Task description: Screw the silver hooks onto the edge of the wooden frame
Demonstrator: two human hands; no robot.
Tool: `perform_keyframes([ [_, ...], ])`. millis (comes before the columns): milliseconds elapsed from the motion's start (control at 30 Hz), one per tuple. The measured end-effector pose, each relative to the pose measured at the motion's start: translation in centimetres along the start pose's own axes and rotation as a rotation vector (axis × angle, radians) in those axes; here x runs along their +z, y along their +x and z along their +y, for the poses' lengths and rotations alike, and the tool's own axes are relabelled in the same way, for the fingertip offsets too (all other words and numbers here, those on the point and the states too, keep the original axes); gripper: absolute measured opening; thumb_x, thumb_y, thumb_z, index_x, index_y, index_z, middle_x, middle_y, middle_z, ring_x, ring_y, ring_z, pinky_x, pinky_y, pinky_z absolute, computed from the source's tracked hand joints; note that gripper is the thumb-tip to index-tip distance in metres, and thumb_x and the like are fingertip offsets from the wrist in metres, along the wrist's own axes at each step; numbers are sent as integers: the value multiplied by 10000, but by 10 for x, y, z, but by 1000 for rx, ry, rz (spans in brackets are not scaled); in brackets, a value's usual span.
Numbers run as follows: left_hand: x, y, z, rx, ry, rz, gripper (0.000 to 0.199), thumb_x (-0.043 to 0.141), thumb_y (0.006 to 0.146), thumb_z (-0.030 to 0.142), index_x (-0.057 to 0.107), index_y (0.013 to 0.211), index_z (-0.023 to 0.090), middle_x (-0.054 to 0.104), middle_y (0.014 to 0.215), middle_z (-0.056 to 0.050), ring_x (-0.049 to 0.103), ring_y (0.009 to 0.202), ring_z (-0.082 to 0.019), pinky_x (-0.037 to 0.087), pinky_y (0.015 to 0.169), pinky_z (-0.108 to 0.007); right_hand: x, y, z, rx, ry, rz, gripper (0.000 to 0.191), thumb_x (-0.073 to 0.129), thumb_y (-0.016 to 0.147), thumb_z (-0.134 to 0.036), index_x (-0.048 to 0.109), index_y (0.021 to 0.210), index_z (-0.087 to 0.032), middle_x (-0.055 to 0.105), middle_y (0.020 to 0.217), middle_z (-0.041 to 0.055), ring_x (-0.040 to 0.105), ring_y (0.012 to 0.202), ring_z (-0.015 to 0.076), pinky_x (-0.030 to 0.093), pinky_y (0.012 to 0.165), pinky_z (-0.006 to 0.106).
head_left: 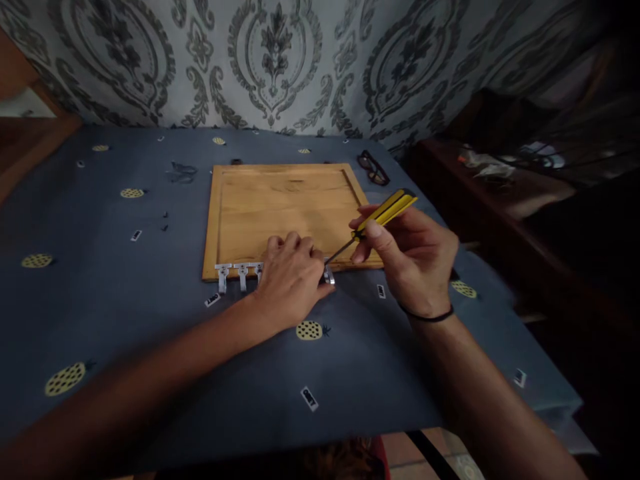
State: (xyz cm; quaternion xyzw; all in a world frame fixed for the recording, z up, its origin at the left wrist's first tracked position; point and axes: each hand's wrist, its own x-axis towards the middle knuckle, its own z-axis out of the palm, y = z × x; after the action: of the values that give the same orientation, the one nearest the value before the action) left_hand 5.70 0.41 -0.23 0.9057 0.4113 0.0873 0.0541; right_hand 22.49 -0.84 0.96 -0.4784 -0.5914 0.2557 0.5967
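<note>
A wooden panel (pixel 280 213) with a raised frame lies flat on the table. Along its near edge runs a metal hook rail (pixel 243 273) with several hooks hanging over the side. My left hand (pixel 293 277) is closed over the rail and panel edge, covering the middle hooks, its thumb beside the hook at the right end. In my right hand (pixel 415 260) is a yellow and black screwdriver (pixel 385 215), pinched by the handle between thumb and fingers. Its shaft slants down left to the rail's right end; whether the tip sits in a screw is too small to tell.
Dark-framed glasses (pixel 373 168) lie beyond the panel's right corner. Small metal pieces (pixel 181 172) and tiny dark bits (pixel 165 221) rest left of it. A blue pineapple-print cloth (pixel 150 300) covers the table; a patterned curtain (pixel 275 67) hangs behind. Cluttered dark furniture (pixel 450 173) stands right.
</note>
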Motion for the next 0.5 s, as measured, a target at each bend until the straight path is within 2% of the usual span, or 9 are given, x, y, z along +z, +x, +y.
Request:
perform_keyframes([
  [167,3,0,-1,11,-4,23,358,709,889,474,707,1025,143,670,1091,-108,550,1114,-315,420,897,-453,-1,1,1,-17,1,96,164,751,863,-399,739,933,-252,720,852,13,598,465,115,517,446,292],
  [267,5,0,-1,14,-13,37,373,705,890,481,699,1043,140,662,1082,-97,553,1104,-309,419,894,-452,-1,2,4,35,11,64,167,762,853,-398,739,933,-253,721,850,17,596,464,120,522,451,302],
  [500,4,-1,-1,9,-22,30,381,699,897,478,686,1067,137,657,1096,-99,550,1109,-310,420,898,-459,0,2,11,107,65,-10,211,772,842,-420,733,933,-233,724,832,-9,608,459,84,527,458,248],
])
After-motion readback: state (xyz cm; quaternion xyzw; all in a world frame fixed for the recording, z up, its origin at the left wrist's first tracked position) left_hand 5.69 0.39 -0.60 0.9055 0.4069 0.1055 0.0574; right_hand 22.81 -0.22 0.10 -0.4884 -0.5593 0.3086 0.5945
